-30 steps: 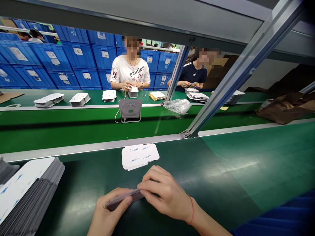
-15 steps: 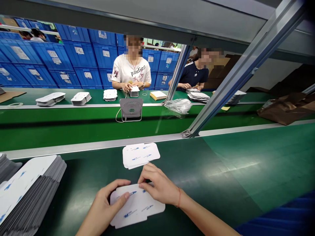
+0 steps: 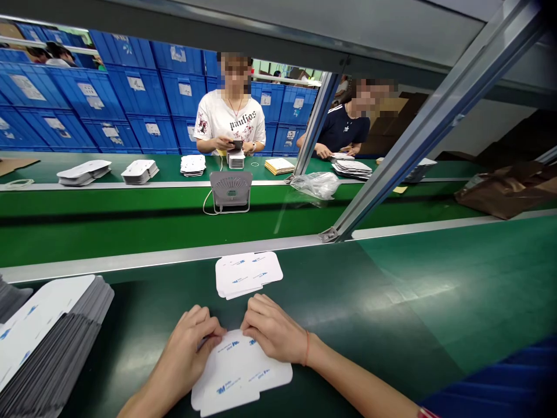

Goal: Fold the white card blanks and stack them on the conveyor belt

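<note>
On the near green worktable (image 3: 369,313), your left hand (image 3: 195,339) and right hand (image 3: 273,330) pinched the far edge of a white 3M-printed sheet (image 3: 243,374), seemingly light and stiff, best held by its edges.

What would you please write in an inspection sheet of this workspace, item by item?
Surface: glossy green tabletop.
Job's things: blue-printed white sheet on it; similar white piece beyond; thick stack at left.
Clutter: clear plastic bag; brown bag farther right.
Hands: left hand and right hand touch the sheet's far edge; exact grip unclear.
Cables: white cable beside desk fan.
Surroundings: two co-workers opposite; blue crates behind.
</note>
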Demonstrator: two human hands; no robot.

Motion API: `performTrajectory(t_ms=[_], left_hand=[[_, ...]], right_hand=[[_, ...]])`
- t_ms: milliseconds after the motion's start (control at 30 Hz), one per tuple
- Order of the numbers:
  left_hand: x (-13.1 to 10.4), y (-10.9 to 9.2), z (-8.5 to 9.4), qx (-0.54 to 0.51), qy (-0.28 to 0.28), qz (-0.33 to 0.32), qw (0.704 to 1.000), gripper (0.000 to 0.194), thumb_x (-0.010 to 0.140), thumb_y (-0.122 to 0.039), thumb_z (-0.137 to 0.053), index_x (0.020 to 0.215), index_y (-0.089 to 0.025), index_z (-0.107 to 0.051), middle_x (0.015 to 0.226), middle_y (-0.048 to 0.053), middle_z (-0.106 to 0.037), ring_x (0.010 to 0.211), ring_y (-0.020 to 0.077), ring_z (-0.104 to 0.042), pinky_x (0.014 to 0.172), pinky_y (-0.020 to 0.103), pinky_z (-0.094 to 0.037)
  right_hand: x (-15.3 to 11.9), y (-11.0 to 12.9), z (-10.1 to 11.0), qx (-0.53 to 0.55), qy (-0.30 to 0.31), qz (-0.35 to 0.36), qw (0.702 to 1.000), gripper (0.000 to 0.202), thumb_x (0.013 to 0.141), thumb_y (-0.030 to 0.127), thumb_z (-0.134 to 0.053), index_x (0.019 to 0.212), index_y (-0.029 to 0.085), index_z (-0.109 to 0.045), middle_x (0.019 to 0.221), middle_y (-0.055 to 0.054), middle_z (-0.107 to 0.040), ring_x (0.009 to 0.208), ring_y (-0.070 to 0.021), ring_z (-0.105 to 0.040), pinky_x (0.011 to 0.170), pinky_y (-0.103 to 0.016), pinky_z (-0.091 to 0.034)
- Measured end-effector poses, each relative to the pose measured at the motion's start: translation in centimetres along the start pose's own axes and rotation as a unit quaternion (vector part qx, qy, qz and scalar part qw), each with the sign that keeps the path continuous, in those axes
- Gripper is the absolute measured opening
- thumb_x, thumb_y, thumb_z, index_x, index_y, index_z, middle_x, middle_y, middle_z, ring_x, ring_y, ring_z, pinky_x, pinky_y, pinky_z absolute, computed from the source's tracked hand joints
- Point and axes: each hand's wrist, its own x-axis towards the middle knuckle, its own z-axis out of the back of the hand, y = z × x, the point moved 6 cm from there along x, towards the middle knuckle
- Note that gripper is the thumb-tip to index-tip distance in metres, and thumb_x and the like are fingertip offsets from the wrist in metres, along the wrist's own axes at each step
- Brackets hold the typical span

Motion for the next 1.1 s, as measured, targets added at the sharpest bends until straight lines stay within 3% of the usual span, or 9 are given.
performTrajectory(t_ms=[200,367,467,567,667,767,1100], left_hand=[[-0.8,-0.6,-0.2,0.032,-0.038,-0.047,0.998,0.028,0.092,-0.011,-0.040,0.074,-0.021,-0.059,0.066,0.000,-0.048,0.064,0.0157,-0.045,0.058,0.029,-0.032],[-0.9,-1.1,0.0,0.052,-0.060,-0.066,0.995,0.026,0.091,-0.008,-0.041,0.077,-0.020,-0.060,0.066,0.000,-0.047,0.063,0.0151,-0.043,0.058,0.028,-0.029],[-0.9,-1.1,0.1,0.059,-0.069,-0.066,0.994,0.025,0.092,-0.009,-0.042,0.078,-0.020,-0.060,0.066,0.000,-0.048,0.064,0.0154,-0.043,0.058,0.028,-0.029],[-0.9,-1.0,0.2,0.068,-0.076,-0.055,0.993,0.024,0.093,-0.010,-0.043,0.079,-0.019,-0.060,0.067,0.000,-0.048,0.065,0.0157,-0.044,0.059,0.028,-0.031],[-0.6,-0.9,0.2,0.074,-0.080,-0.047,0.993,0.024,0.093,-0.010,-0.042,0.080,-0.019,-0.060,0.068,0.000,-0.048,0.066,0.0159,-0.044,0.060,0.028,-0.031],[-0.3,-1.0,0.2,0.077,-0.081,-0.049,0.993,0.024,0.094,-0.011,-0.043,0.079,-0.019,-0.060,0.068,0.000,-0.048,0.066,0.0160,-0.044,0.060,0.028,-0.031],[-0.1,-1.2,0.3,0.089,-0.081,-0.064,0.991,0.026,0.094,-0.010,-0.042,0.080,-0.018,-0.063,0.067,0.000,-0.048,0.065,0.0159,-0.044,0.059,0.027,-0.032]], right_hand=[[-0.5,0.3,-0.6,-0.079,-0.009,0.072,0.994,0.027,0.088,0.002,-0.036,0.077,0.017,-0.056,0.072,-0.005,-0.047,0.067,-0.0193,-0.035,0.058,-0.032,-0.030],[-0.2,1.5,0.1,-0.124,-0.016,0.039,0.991,0.029,0.093,0.005,-0.037,0.076,0.016,-0.058,0.073,-0.006,-0.051,0.067,-0.0192,-0.038,0.058,-0.033,-0.030],[-0.2,2.9,0.6,-0.132,0.001,-0.039,0.991,0.018,0.096,0.031,-0.052,0.091,0.015,-0.060,0.084,-0.007,-0.058,0.079,-0.0221,-0.047,0.066,-0.035,-0.035],[-0.7,4.1,0.5,-0.107,0.017,-0.085,0.991,0.065,0.084,0.063,-0.057,0.123,0.012,-0.052,0.105,-0.011,-0.060,0.097,-0.0269,-0.051,0.082,-0.040,-0.039],[-1.3,4.6,0.4,-0.091,0.021,-0.088,0.992,0.094,0.078,0.078,-0.047,0.140,0.009,-0.036,0.126,-0.016,-0.054,0.117,-0.0311,-0.045,0.100,-0.047,-0.031],[-1.7,4.2,0.2,-0.098,0.036,-0.097,0.990,0.096,0.078,0.079,-0.045,0.141,0.008,-0.034,0.129,-0.017,-0.052,0.122,-0.0326,-0.042,0.103,-0.049,-0.027],[-1.4,4.3,0.3,-0.106,0.026,-0.123,0.986,0.084,0.076,0.076,-0.053,0.129,0.011,-0.047,0.116,-0.014,-0.057,0.111,-0.0295,-0.050,0.097,-0.046,-0.034]])
